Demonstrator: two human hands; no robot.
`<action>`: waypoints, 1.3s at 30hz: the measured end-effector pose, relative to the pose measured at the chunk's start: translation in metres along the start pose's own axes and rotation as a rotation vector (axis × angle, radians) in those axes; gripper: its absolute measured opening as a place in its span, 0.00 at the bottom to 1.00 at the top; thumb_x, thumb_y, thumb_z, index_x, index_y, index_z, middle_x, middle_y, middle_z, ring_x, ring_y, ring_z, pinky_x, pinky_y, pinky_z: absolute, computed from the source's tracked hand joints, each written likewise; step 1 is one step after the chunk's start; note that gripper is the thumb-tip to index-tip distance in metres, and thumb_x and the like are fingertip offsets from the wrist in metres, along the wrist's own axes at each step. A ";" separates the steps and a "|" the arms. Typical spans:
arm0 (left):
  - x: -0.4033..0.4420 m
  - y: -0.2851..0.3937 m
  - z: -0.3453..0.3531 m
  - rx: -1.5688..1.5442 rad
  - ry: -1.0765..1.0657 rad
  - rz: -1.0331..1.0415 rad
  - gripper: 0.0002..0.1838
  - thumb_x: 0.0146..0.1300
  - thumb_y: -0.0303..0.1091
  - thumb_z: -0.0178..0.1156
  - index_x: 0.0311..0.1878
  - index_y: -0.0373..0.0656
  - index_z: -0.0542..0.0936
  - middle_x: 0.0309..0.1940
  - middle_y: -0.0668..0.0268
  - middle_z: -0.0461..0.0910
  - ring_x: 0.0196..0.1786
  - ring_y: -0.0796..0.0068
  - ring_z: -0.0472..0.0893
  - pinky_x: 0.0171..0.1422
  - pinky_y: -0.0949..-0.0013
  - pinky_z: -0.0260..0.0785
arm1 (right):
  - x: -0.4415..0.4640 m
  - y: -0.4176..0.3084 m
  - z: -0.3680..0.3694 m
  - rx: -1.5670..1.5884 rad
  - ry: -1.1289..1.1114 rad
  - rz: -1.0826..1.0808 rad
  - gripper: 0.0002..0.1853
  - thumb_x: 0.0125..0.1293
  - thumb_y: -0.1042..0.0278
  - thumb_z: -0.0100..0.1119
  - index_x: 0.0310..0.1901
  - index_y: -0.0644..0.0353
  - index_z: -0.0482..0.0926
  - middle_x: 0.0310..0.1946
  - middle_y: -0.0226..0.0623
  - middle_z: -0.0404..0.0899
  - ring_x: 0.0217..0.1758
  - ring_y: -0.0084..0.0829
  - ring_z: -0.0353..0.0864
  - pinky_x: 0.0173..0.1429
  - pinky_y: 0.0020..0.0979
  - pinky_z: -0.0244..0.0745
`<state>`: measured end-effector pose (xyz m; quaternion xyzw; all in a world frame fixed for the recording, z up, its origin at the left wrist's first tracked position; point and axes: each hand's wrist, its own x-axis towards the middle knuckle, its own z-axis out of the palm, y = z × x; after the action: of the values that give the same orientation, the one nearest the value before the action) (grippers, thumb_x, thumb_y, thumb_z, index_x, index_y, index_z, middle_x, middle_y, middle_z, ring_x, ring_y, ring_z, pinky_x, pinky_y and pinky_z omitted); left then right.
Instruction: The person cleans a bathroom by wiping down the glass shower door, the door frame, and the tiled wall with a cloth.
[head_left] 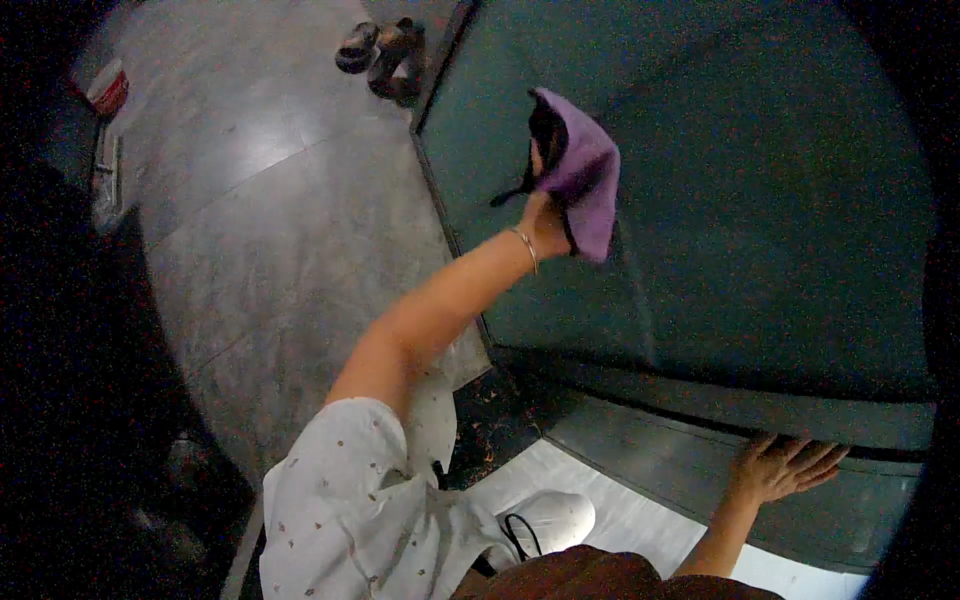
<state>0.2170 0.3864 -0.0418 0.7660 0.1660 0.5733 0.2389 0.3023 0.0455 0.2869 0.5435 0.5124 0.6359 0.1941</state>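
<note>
Gripping purple black-edged cloth (592,190) in left hand (543,225) over dark green surface (760,210), resting right hand (778,470), fingers spread wide, on grey-green edge band (625,437), with red bowl-like container (108,92) at upper left, contents unclear.

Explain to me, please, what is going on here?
A person's left hand grips a purple cloth with black edging over a broad dark green surface. The right hand lies open against the near side of it, holding nothing. Whether the cloth touches the surface, the picture does not show clearly.
</note>
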 end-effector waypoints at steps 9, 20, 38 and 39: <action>0.049 -0.121 0.036 -0.685 0.267 -0.521 0.23 0.71 0.44 0.35 0.65 0.47 0.64 0.66 0.62 0.64 0.68 0.59 0.60 0.75 0.55 0.43 | -0.017 0.011 -0.001 -0.034 -0.024 0.057 0.32 0.72 0.44 0.30 0.73 0.46 0.42 0.73 0.43 0.46 0.73 0.55 0.50 0.70 0.58 0.48; 0.127 -0.208 -0.026 -0.551 0.296 -0.373 0.25 0.70 0.42 0.36 0.69 0.48 0.61 0.70 0.62 0.57 0.72 0.58 0.54 0.74 0.46 0.38 | -0.025 0.043 -0.018 -0.054 0.005 0.002 0.33 0.72 0.44 0.29 0.73 0.45 0.40 0.73 0.42 0.46 0.72 0.56 0.51 0.69 0.61 0.49; 0.060 -0.219 -0.068 0.375 0.261 -0.446 0.20 0.69 0.37 0.38 0.61 0.44 0.64 0.60 0.63 0.63 0.63 0.65 0.62 0.65 0.65 0.54 | -0.072 0.070 -0.089 -0.154 -0.032 -0.063 0.34 0.70 0.41 0.32 0.73 0.48 0.43 0.72 0.45 0.45 0.71 0.56 0.52 0.68 0.61 0.51; 0.051 -0.221 -0.070 0.412 0.243 -0.477 0.19 0.69 0.37 0.38 0.60 0.44 0.64 0.59 0.64 0.64 0.62 0.66 0.63 0.65 0.65 0.54 | -0.072 0.070 -0.091 -0.156 -0.033 -0.065 0.34 0.70 0.41 0.32 0.73 0.48 0.43 0.72 0.45 0.45 0.71 0.56 0.51 0.68 0.61 0.51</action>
<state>0.1687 0.6093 -0.1076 0.6640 0.4801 0.5426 0.1850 0.2670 -0.0809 0.3225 0.5201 0.4754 0.6583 0.2648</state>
